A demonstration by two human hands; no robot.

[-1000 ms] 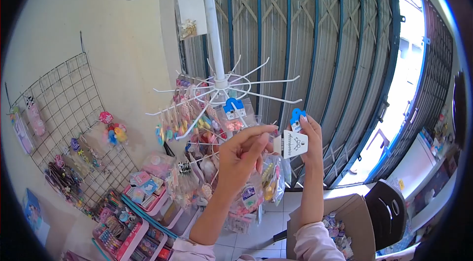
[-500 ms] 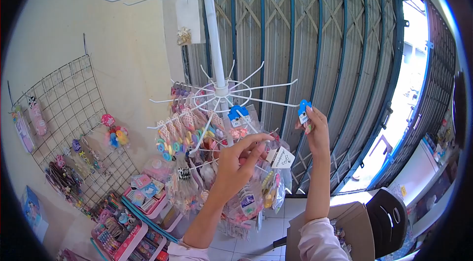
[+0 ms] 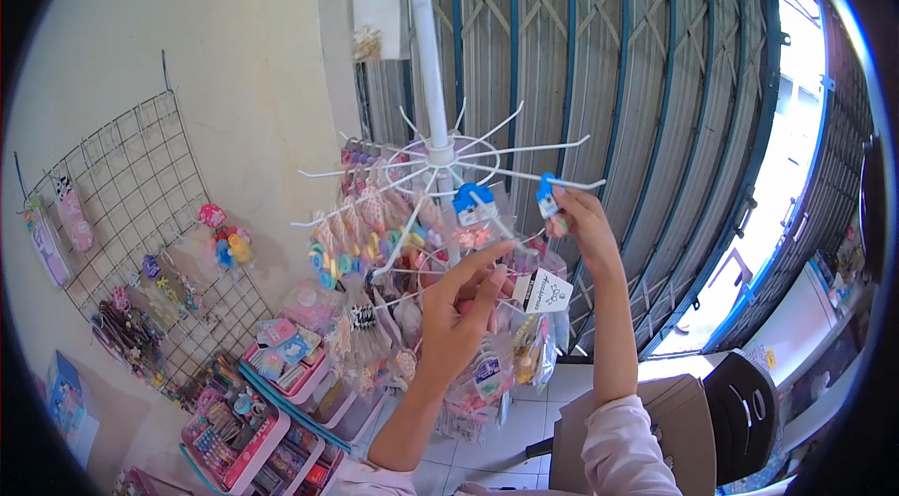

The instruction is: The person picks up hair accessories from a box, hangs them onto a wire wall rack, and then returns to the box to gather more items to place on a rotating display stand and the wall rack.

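My right hand (image 3: 582, 217) is closed on a small packet with a blue card top (image 3: 548, 196), which hangs at a prong of the white rotating rack (image 3: 440, 154), just short of its tip. Lower and to the left, my left hand (image 3: 461, 304) is closed, thumb and fingers together, beside a white Accessories card (image 3: 544, 293); what it grips, if anything, is hidden. Between the hands hangs another blue-topped packet (image 3: 475, 206) with pink pieces. Many bagged hair accessories (image 3: 375, 234) hang from the rack behind my left hand.
A wire grid (image 3: 131, 159) with hanging trinkets stands against the left wall. Pink trays (image 3: 272, 444) of small goods sit at the lower left. A cardboard box (image 3: 688, 421) and a black chair (image 3: 749, 412) are at the lower right, before the folding metal shutter (image 3: 618, 103).
My right hand has moved left with the blue-topped packet, from the prong's tip to further along it. The whole view has shifted slightly; my left hand keeps much the same pose.
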